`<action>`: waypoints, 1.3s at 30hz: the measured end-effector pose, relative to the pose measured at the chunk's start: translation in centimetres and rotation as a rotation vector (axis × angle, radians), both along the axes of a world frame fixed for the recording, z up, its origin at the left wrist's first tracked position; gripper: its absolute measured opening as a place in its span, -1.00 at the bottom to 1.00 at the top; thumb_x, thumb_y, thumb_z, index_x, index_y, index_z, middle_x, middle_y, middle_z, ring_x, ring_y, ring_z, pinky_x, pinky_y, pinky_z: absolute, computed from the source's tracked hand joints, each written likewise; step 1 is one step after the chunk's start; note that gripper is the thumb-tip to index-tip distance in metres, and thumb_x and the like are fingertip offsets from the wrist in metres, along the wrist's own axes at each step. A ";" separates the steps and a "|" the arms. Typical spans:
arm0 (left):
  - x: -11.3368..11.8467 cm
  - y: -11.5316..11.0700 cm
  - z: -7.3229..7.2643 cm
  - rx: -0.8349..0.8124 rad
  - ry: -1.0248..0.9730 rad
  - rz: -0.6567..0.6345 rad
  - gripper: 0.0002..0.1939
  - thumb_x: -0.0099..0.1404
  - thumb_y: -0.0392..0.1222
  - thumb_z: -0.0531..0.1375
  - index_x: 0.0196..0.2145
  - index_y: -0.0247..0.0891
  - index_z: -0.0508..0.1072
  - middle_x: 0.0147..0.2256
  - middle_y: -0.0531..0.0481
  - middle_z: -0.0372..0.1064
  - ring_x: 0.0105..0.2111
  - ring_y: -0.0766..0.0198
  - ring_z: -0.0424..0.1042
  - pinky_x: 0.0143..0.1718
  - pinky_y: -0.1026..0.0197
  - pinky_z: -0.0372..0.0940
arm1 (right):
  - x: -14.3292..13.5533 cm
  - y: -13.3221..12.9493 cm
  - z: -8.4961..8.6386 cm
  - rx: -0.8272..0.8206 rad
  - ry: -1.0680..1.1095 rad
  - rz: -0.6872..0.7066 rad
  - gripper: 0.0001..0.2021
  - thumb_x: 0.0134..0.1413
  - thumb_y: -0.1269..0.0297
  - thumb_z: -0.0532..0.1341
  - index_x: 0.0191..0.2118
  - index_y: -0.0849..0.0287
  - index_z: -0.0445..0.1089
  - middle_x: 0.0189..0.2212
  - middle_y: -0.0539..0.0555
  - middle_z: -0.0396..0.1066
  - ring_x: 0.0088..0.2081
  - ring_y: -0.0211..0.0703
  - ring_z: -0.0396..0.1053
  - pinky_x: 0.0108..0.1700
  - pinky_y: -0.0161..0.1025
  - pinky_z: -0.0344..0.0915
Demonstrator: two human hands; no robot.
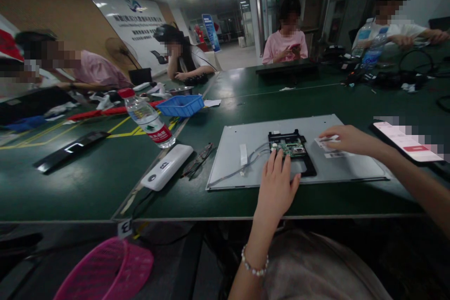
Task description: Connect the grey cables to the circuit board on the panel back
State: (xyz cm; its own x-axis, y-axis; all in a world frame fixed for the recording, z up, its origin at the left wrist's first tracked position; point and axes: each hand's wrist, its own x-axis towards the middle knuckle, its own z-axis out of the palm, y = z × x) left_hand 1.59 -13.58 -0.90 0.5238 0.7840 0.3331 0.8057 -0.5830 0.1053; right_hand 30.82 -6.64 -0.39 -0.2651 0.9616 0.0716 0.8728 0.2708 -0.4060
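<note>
While your left hand (277, 179) lies palm down with fingers extended and loosely parted, clenched on nothing, its fingertips rest at the near left side of the green circuit board (293, 149). That board sits in a black bracket (310, 165) on the grey metal panel (230, 147), which lies flat on the green tabletop (232, 202) before you. Grey cables (242, 168) run from the board toward the panel's near left corner. Your right hand (342, 139) is over the panel's right part, fingers bent together by a white label (334, 154); whether they grip anything cannot be told. Left of the panel: eyeglasses (198, 159), then a white power bank (168, 166), with a red-capped water bottle (149, 122) behind. Right: a smartphone (404, 143), screen lit.
</note>
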 end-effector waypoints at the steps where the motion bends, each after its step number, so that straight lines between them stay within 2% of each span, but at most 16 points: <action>1: 0.0 0.0 0.0 0.001 0.001 0.000 -0.51 0.41 -0.03 -0.04 0.21 -0.29 0.13 0.28 -0.17 -0.05 0.31 0.04 -0.17 0.25 -0.03 0.02 | 0.2 -0.4 -0.3 -0.017 0.028 -0.005 -0.64 0.03 0.10 0.15 -0.08 0.10 0.48 -0.10 0.12 0.48 -0.09 0.07 0.41 -0.08 -0.05 0.36; 4: 0.0 0.0 0.0 -0.003 -0.002 -0.008 -0.51 0.41 -0.04 -0.04 0.21 -0.30 0.13 0.28 -0.18 -0.04 0.31 0.05 -0.17 0.25 -0.03 0.03 | 0.3 -1.3 -0.5 -0.041 0.087 -0.042 -0.64 -0.04 0.11 0.19 -0.11 0.10 0.49 -0.13 0.13 0.48 -0.12 0.07 0.43 -0.12 -0.06 0.37; 9: 0.0 0.1 0.0 -0.021 -0.003 -0.012 -0.51 0.41 -0.05 -0.04 0.22 -0.30 0.12 0.28 -0.17 -0.05 0.32 0.06 -0.18 0.25 -0.02 0.03 | 0.1 -1.6 -0.4 -0.071 0.115 -0.096 -0.74 -0.04 0.17 0.17 -0.25 0.12 0.52 -0.30 0.10 0.52 -0.24 0.00 0.46 -0.15 -0.08 0.36; 13: 0.0 0.1 0.0 -0.030 0.001 -0.016 -0.51 0.41 -0.06 -0.03 0.22 -0.30 0.12 0.28 -0.16 -0.06 0.32 0.06 -0.19 0.26 -0.01 0.01 | 0.5 -1.6 -0.6 -0.047 0.137 -0.102 -0.78 -0.06 0.17 0.19 -0.31 0.10 0.53 -0.26 0.09 0.51 -0.27 -0.01 0.47 -0.19 -0.10 0.36; 18: 0.0 0.1 0.0 -0.030 -0.002 -0.012 -0.52 0.41 -0.06 -0.03 0.21 -0.31 0.12 0.28 -0.16 -0.05 0.32 0.06 -0.18 0.26 -0.02 0.01 | 1.0 -1.5 -0.4 -0.056 0.117 -0.108 -0.79 -0.06 0.11 0.23 -0.38 0.08 0.54 -0.31 0.10 0.52 -0.27 0.03 0.46 -0.20 -0.06 0.35; 21: 0.0 0.1 0.0 -0.024 -0.003 -0.017 -0.52 0.41 -0.06 -0.03 0.21 -0.30 0.12 0.28 -0.17 -0.05 0.31 0.05 -0.18 0.25 -0.03 0.02 | 0.2 -1.2 -0.1 -0.108 0.252 -0.085 -0.76 -0.06 0.06 0.25 -0.32 0.07 0.54 -0.30 0.08 0.53 -0.25 0.00 0.46 -0.17 -0.07 0.35; 24: 0.0 0.1 0.0 -0.020 -0.001 -0.018 -0.51 0.41 -0.06 -0.02 0.21 -0.30 0.12 0.28 -0.18 -0.05 0.31 0.05 -0.18 0.25 -0.03 0.02 | -1.6 -0.8 0.1 -0.239 0.459 0.003 -0.73 -0.06 0.05 0.25 -0.28 0.08 0.52 -0.29 0.07 0.54 -0.27 -0.05 0.47 -0.21 -0.14 0.38; 27: -0.1 0.2 0.0 -0.015 -0.001 -0.020 -0.51 0.40 -0.06 -0.01 0.22 -0.30 0.12 0.28 -0.18 -0.05 0.31 0.04 -0.16 0.25 -0.03 0.03 | -3.3 -0.4 -0.1 -0.311 0.527 0.038 -0.74 -0.07 0.08 0.26 -0.30 0.13 0.51 -0.36 0.07 0.53 -0.33 -0.09 0.46 -0.27 -0.18 0.37; 33: -0.1 0.1 0.0 -0.021 -0.010 -0.023 -0.51 0.40 -0.06 -0.01 0.22 -0.30 0.12 0.28 -0.19 -0.06 0.31 0.03 -0.16 0.24 -0.05 0.05 | -4.5 -0.5 -1.0 -0.180 0.514 -0.015 -0.76 -0.05 0.10 0.25 -0.32 0.15 0.51 -0.40 0.08 0.53 -0.35 -0.10 0.45 -0.28 -0.18 0.36; 39: 0.0 0.1 0.0 -0.035 -0.017 -0.023 -0.51 0.40 -0.08 -0.02 0.22 -0.30 0.11 0.28 -0.18 -0.06 0.31 0.04 -0.17 0.24 -0.04 0.03 | -5.0 -1.1 -1.5 0.032 0.342 -0.022 -0.78 -0.02 0.12 0.24 -0.28 0.08 0.52 -0.33 0.05 0.52 -0.36 -0.10 0.43 -0.26 -0.17 0.34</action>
